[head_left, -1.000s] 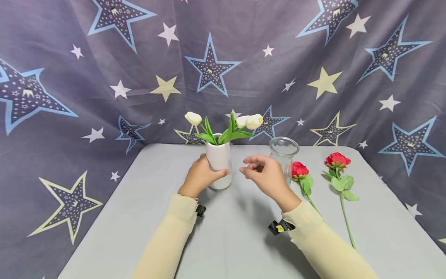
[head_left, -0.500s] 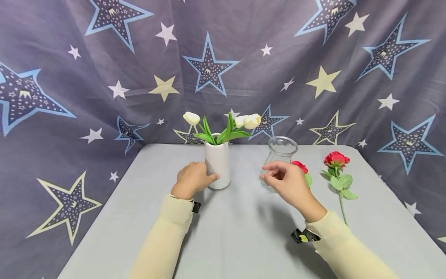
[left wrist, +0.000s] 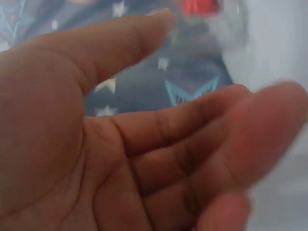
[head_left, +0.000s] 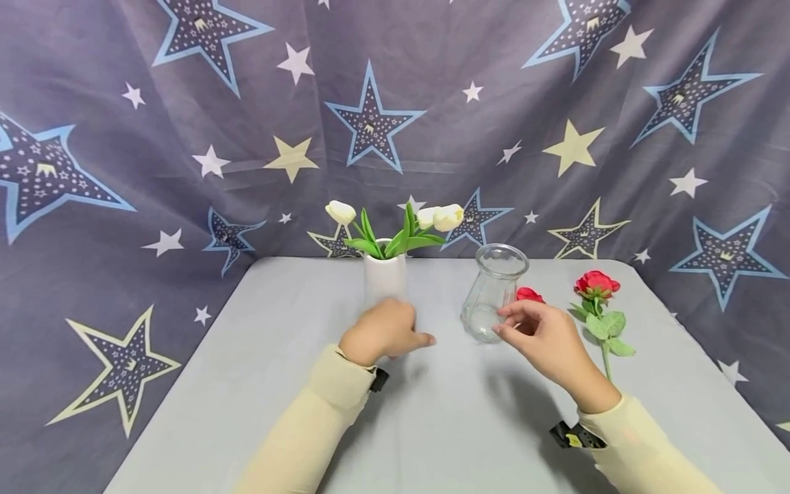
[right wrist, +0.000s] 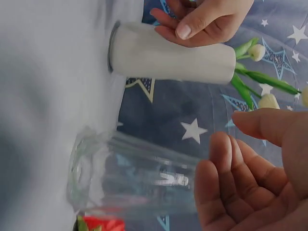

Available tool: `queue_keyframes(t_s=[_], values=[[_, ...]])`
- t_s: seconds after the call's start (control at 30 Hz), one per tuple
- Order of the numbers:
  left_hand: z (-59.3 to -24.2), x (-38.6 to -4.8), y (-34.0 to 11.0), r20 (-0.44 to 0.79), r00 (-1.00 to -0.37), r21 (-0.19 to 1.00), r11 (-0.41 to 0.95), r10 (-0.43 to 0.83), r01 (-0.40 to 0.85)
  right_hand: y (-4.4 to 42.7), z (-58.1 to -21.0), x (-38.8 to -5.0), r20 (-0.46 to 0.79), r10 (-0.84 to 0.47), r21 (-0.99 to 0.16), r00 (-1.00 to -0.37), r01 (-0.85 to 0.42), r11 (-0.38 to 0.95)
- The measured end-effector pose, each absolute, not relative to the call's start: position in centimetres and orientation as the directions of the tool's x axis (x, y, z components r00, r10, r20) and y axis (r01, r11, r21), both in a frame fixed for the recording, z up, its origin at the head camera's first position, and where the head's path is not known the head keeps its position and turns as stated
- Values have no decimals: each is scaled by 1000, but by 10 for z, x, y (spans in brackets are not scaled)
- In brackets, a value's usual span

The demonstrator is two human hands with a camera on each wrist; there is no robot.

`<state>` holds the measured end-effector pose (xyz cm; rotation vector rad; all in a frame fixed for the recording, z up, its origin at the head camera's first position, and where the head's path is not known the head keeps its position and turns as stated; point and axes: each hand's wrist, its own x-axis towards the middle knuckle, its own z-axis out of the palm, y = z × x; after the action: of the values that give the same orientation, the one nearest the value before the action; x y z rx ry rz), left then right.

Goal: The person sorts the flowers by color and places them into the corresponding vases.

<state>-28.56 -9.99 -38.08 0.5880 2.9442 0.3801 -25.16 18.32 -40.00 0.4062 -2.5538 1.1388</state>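
My left hand (head_left: 384,333) is in front of the white vase (head_left: 384,280), hiding its lower part. Its palm holds nothing in the left wrist view, thumb and fingers spread apart. White tulips (head_left: 448,217) with green leaves stand in that vase. To the right is an upright clear glass vase (head_left: 480,305) with nothing in it. Beside its right side hovers my right hand (head_left: 549,343), fingers loosely bent around nothing; whether they touch the glass I cannot tell. Behind this hand lies a red rose (head_left: 529,295), its stem hidden.
Another red rose (head_left: 596,284) with a leafy green stem lies farther right on the grey tabletop (head_left: 444,439). A dark curtain (head_left: 247,110) printed with stars hangs behind the table. Black bands show at both wrists.
My left hand has let go of the white vase and moved right, across its front. The right hand has moved rightward past the glass vase. Both vases stay in place.
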Motion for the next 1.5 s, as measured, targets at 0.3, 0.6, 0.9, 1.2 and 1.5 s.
queue_keyframes(t_s=[0.3,0.6,0.9,1.2,1.5], values=[[-409,-295,-54,182,-876,244,842,447,481,213,-405,-238,362,-78,-640,-929,-308,704],[-425,-308,-21,262,-890,441,774,373,454,243,-413,-238,286,-18,-709,-958,-224,669],[-435,-322,1,304,-903,556,712,304,428,262,-432,-246,219,-17,-735,-976,-176,655],[-446,-337,20,290,-920,650,650,264,392,272,-447,-254,112,-18,-752,-994,-97,652],[-451,-343,33,320,-917,636,664,236,393,277,-464,-260,48,4,-760,-999,-33,649]])
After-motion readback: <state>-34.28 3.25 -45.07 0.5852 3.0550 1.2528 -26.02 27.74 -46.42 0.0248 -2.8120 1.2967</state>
